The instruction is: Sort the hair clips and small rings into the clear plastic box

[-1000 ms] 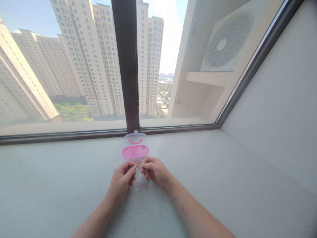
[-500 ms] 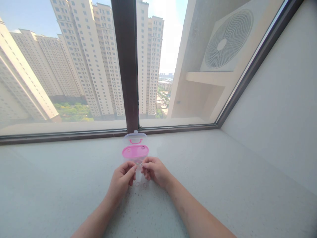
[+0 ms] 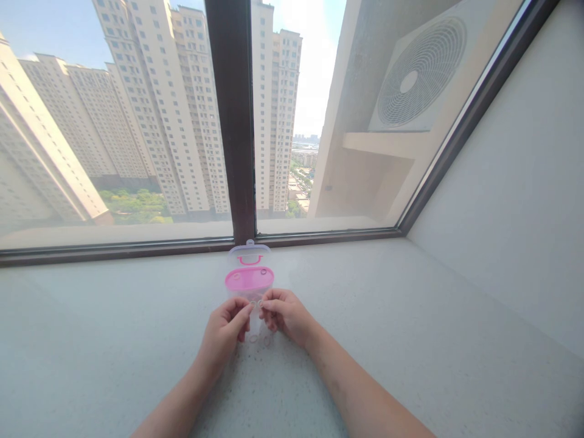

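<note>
My left hand [image 3: 229, 320] pinches a small pale ring [image 3: 252, 303] between thumb and finger. Close beside it, my right hand [image 3: 285, 314] pinches another small ring [image 3: 260, 303]. Just beyond the hands stands a clear box with a pink tray [image 3: 250, 279] at its top; one small ring lies at each end of the tray. The box's clear lid [image 3: 250, 250], with a pink handle [image 3: 250, 262], is open and leans back toward the window. Below the fingers, faint rings [image 3: 253, 339] [image 3: 267, 341] rest on the sill.
A pale speckled sill [image 3: 137, 328] spreads around the hands. Behind the box runs the dark window frame [image 3: 244, 182], with tall buildings and an outdoor fan unit [image 3: 420, 73] beyond the glass. A white wall [image 3: 511, 182] rises on the right.
The ring in my right hand has shifted very slightly to the left. Both hands otherwise keep nearly the same pose and place.
</note>
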`<state>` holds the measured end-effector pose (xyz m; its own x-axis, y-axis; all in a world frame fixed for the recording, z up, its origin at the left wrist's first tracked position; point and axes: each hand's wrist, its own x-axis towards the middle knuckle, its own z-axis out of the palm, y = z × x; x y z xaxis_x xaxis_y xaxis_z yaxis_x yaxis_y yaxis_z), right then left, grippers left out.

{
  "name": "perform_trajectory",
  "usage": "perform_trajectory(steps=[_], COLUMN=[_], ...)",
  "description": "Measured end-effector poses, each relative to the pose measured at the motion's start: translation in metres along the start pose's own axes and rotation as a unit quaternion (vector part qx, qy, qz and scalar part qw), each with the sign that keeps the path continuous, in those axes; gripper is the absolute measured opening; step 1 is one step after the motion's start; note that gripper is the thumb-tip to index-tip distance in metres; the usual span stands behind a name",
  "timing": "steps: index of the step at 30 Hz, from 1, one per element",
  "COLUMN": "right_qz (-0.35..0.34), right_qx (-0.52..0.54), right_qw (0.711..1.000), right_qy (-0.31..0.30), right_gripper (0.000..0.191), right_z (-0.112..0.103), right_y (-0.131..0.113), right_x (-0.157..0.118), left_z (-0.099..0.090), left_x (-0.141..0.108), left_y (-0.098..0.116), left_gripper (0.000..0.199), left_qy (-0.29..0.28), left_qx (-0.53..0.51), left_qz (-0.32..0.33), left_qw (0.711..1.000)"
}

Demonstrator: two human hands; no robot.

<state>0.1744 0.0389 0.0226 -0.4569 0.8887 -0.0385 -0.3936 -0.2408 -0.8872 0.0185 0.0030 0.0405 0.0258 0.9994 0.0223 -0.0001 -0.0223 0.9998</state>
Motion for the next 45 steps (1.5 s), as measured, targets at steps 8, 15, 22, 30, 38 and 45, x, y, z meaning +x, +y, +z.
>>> perform_trajectory(steps=[8, 15, 22, 30, 38, 45], right_qz=[-0.002, -0.001, -0.002, -0.003, 0.000, 0.003], right_qx=[0.006, 0.009, 0.008, 0.007, 0.005, 0.001], right_qw=[1.000, 1.000, 1.000, 1.000, 1.000, 1.000], right_qy=[0.001, -0.001, -0.002, -0.003, 0.000, 0.002], right_gripper=[0.014, 0.014, 0.015, 0.014, 0.014, 0.016], right_z=[-0.0003, -0.0005, -0.0010, -0.0012, -0.0004, -0.0001], right_y=[0.0002, 0.0015, 0.0021, 0.0015, 0.0014, 0.0009], right_x=[0.0004, 0.0009, 0.0019, 0.0015, 0.0008, 0.0013], left_z=[-0.0003, -0.0007, -0.0001, -0.0015, -0.0022, -0.0019], left_x=[-0.0002, 0.0003, 0.0002, 0.0002, 0.0004, 0.0008], left_y=[-0.0016, -0.0018, -0.0016, -0.0031, -0.0037, -0.0039], left_gripper=[0.023, 0.024, 0.025, 0.024, 0.025, 0.024], left_qy=[-0.003, -0.005, -0.003, -0.009, -0.013, -0.012], left_qx=[0.007, 0.009, 0.016, 0.010, 0.006, 0.004], left_qz=[0.006, 0.007, 0.010, 0.008, 0.007, 0.006], left_qw=[1.000, 1.000, 1.000, 1.000, 1.000, 1.000])
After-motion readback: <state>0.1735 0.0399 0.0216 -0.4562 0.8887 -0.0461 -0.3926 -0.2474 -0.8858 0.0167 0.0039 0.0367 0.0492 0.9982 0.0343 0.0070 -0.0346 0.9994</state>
